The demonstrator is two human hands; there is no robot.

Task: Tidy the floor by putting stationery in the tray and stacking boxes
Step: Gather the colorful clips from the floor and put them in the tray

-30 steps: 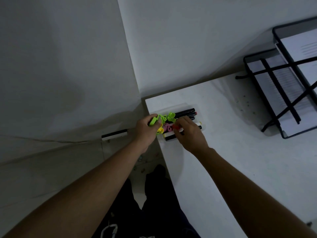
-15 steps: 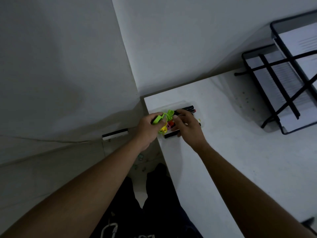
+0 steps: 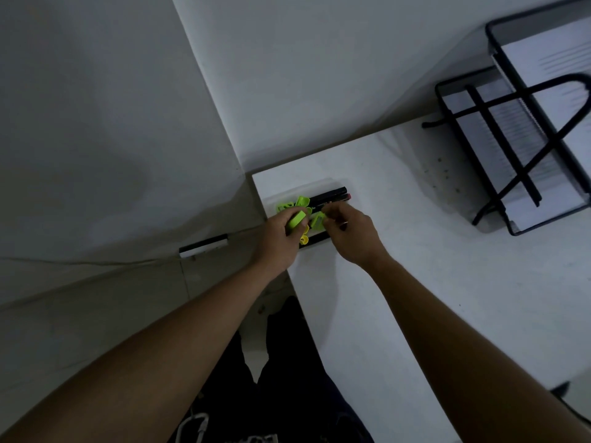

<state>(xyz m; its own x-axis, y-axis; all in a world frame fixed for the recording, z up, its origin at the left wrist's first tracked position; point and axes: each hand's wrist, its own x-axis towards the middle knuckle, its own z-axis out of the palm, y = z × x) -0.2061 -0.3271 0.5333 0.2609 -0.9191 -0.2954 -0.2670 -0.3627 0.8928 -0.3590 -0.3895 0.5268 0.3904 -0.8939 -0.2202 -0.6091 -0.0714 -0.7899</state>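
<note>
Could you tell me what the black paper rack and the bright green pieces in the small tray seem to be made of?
The paper rack looks like black-coated metal wire and mesh: thin rigid rods crossing and a fine grid in its walls. The green pieces look like moulded plastic, uniformly neon, smooth and slightly glossy. The dim, blurred view leaves both uncertain.

Hands shift over the clips in the tray

The left hand (image 3: 281, 238) now pinches one green clip (image 3: 296, 219) above the tray (image 3: 315, 187); earlier it held a bunch. The right hand (image 3: 351, 233) sits closer, fingertips now on another green clip (image 3: 317, 220), covering the pink piece seen before.
</note>
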